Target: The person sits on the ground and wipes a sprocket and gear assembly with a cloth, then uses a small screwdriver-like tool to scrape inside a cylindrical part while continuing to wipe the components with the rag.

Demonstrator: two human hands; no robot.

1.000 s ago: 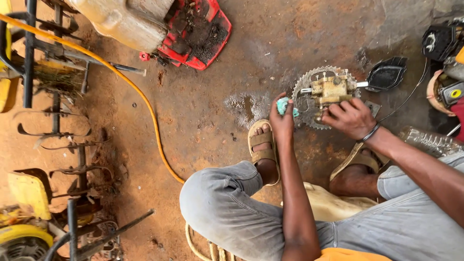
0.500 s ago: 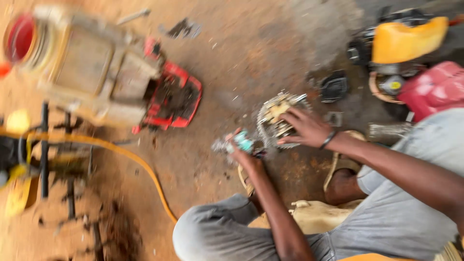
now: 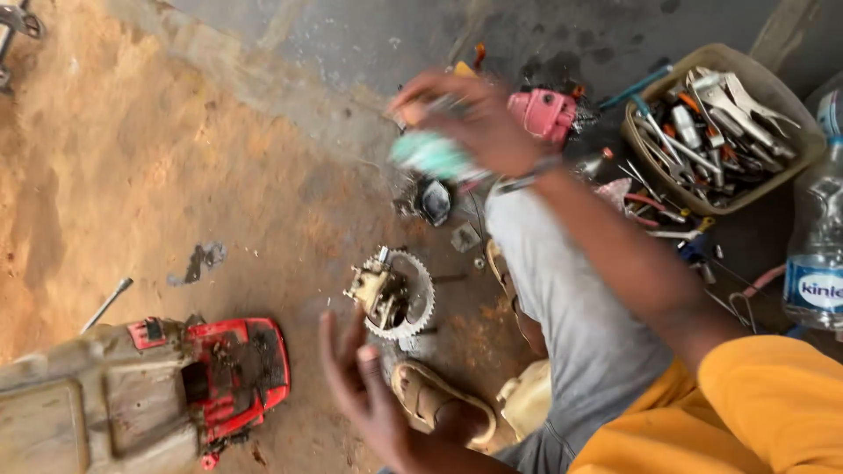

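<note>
My right hand, with a bracelet at the wrist, is raised at the top centre and closed on a blurred teal object. At the bottom centre, my left hand is held open with fingers apart and nothing in it. Just beyond its fingertips lies a toothed metal sprocket with a cream-coloured part fixed to it, on the stained concrete floor. Neither hand touches the sprocket.
A red and grey engine housing lies at the bottom left. A tub of wrenches and pliers stands at the top right beside a water bottle. A pink part, a small black part and my sandalled foot are nearby.
The view has swung round. My right hand has left the sprocket and risen, now holding the teal object. My left hand has let go and opened.
</note>
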